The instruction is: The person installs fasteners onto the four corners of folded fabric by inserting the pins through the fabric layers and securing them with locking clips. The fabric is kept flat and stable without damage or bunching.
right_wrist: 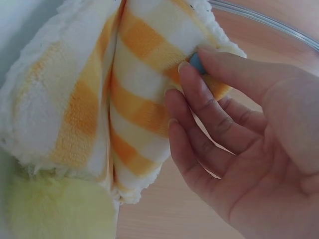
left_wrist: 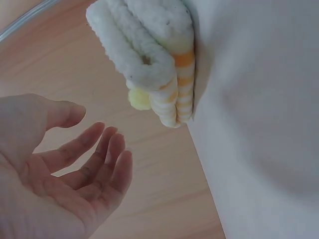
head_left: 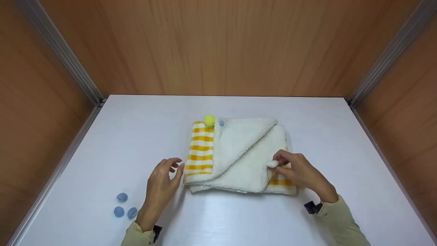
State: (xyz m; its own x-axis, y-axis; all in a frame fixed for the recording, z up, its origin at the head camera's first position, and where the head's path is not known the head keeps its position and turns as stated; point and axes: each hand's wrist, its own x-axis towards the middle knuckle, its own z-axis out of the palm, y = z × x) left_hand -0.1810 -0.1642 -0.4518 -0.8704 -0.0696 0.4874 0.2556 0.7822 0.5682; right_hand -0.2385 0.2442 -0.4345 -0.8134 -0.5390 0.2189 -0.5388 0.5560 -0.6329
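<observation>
A folded fleece blanket, fluffy white on one side and yellow-and-white checked on the other, lies mid-table. My right hand pinches a turned-up corner near its right edge. In the right wrist view, a small blue round piece shows between the thumb and index finger of the right hand, against the checked side. My left hand is just left of the blanket, fingers loosely bent. The left wrist view shows that hand holding nothing, apart from the blanket.
A yellow pompom and a small blue round piece sit at the blanket's far left edge. Three blue round pieces lie on the white table left of my left forearm. Wooden panels enclose the back and sides.
</observation>
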